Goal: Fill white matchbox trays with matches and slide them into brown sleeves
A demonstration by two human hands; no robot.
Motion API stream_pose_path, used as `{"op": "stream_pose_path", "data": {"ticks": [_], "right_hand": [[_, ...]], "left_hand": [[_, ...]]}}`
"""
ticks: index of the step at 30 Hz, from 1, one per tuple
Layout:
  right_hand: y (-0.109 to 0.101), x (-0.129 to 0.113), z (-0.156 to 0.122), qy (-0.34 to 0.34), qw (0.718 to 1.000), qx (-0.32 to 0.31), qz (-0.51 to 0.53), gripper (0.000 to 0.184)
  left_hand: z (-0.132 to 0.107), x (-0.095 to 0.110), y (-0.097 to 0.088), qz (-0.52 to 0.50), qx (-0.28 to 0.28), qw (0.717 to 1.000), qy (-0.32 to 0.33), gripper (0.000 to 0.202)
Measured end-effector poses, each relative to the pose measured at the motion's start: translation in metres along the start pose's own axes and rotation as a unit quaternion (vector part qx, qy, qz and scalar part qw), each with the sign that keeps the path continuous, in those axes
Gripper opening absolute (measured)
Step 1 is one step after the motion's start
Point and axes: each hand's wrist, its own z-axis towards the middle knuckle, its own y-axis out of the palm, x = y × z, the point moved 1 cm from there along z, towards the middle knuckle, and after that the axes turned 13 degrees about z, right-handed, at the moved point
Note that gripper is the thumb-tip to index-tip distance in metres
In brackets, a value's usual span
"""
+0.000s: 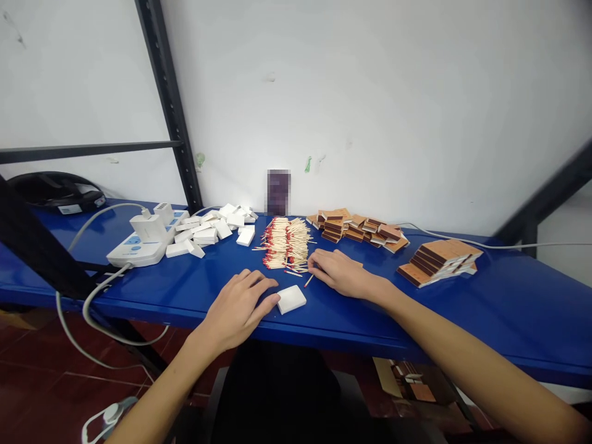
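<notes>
On the blue shelf top, a small white matchbox tray [291, 299] lies near the front edge. My left hand [243, 305] rests beside it with fingers stretched apart, the thumb tip against the tray's left side. To the upper right of the tray, my right hand [340, 271] has its fingertips closed on a match [308, 281] whose red head points down to the left. Just beyond both hands is a large heap of red-tipped matches [287, 243], laid in two rough rows. Whether the right fingers hold more than one match is hidden.
White trays [215, 225] are piled at the back left beside a white power strip [139, 246] with plugged-in chargers. Brown matchbox sleeves [356, 228] lie heaped behind my right hand, with another stack [439, 259] farther right. A blurred dark object [278, 192] stands against the wall.
</notes>
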Motion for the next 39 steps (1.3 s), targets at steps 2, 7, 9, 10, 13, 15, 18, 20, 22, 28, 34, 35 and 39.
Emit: {"op": "stream_pose_path", "data": {"ticks": [2,7,9,10,13,15,18,20,22,28,34,35,39], "right_hand": [[0.000,0.000,-0.001,0.000,1.000,0.002,0.002,0.027],[-0.002,-0.003,-0.003,0.011,0.999,0.016,0.034,0.026],[-0.003,-0.005,-0.004,0.009,0.999,0.017,0.045,0.027],[-0.004,-0.007,-0.005,0.008,0.999,0.018,0.049,0.028],[-0.005,-0.014,-0.009,-0.002,0.998,0.030,0.063,0.027],[-0.006,-0.021,-0.012,-0.023,0.996,0.032,0.085,0.025],[-0.008,-0.033,-0.017,-0.067,0.989,-0.004,0.130,0.026],[-0.011,-0.039,-0.021,-0.079,0.986,-0.037,0.140,0.027],[-0.014,-0.043,-0.024,-0.078,0.987,-0.063,0.128,0.028],[-0.013,-0.046,-0.018,-0.106,0.988,-0.091,0.060,0.031],[-0.014,-0.055,-0.006,-0.118,0.988,-0.079,0.061,0.030],[-0.017,-0.053,-0.006,-0.106,0.990,-0.069,0.059,0.031],[-0.026,-0.033,-0.009,-0.060,0.997,-0.046,0.030,0.026]], "left_hand": [[0.000,0.000,-0.001,0.010,-0.010,1.000,0.001,0.044],[-0.001,0.001,-0.001,0.019,-0.031,0.999,-0.007,0.051],[-0.002,0.001,-0.001,0.006,-0.031,0.999,-0.021,0.055],[-0.002,0.001,0.000,-0.002,-0.031,0.999,-0.030,0.057],[-0.002,0.002,0.001,-0.027,-0.033,0.997,-0.064,0.061],[-0.002,0.004,0.002,-0.036,-0.033,0.995,-0.085,0.061],[-0.002,0.006,0.002,-0.035,-0.025,0.994,-0.096,0.058],[-0.002,0.007,0.001,-0.027,-0.020,0.995,-0.090,0.055],[-0.003,0.007,0.000,-0.019,-0.017,0.997,-0.079,0.052],[-0.005,0.006,-0.003,0.003,-0.041,0.998,-0.046,0.043],[-0.001,0.011,0.000,0.022,-0.034,0.999,-0.025,0.044],[0.000,0.012,0.000,0.026,-0.028,0.999,-0.020,0.040],[0.000,0.007,-0.001,0.017,0.014,1.000,-0.004,0.028]]}}
